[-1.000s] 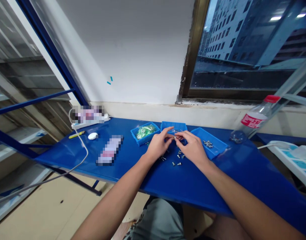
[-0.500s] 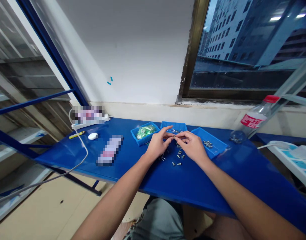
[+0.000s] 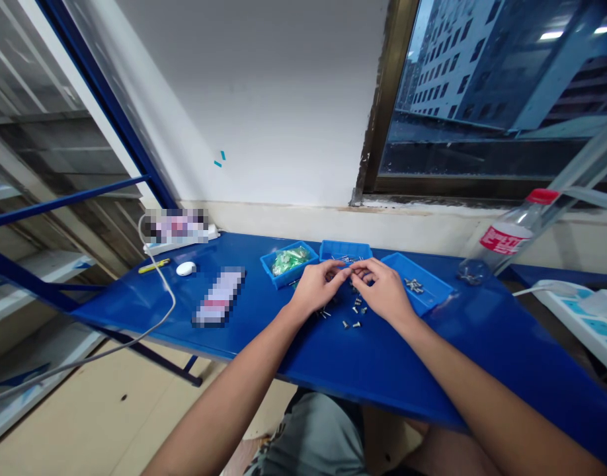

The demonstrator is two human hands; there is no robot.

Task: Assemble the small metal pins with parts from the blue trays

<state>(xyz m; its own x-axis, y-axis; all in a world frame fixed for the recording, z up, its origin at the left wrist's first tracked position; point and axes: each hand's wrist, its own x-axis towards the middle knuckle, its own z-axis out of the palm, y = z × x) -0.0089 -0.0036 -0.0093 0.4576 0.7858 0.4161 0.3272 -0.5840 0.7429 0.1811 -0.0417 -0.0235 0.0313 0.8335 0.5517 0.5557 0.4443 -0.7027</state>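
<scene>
My left hand (image 3: 317, 285) and my right hand (image 3: 381, 285) meet fingertip to fingertip above the blue table (image 3: 363, 363). Both pinch at the same spot, and whatever small piece lies between the fingers is too hidden to name. Short metal screws (image 3: 357, 324) lie loose on the table below the right hand. Close under the left hand are a few thin metal pins (image 3: 324, 313). Just behind the hands stands a blue tray (image 3: 346, 247) holding thin metal pieces. Another blue tray (image 3: 436, 291), right of my right hand, holds a small heap of screws (image 3: 413, 285).
A blue tray (image 3: 278, 283) with green-and-clear plastic bags (image 3: 291, 260) sits left. Farther left are a pixelated flat item (image 3: 219, 297), a white mouse-like object (image 3: 186, 268), a yellow cutter (image 3: 153, 266) and a cable (image 3: 170, 291). A plastic bottle (image 3: 506, 238) stands right.
The fingers of my left hand have curled down and in, closer to the right fingertips. A tiny metallic piece that showed between the fingertips is now covered.
</scene>
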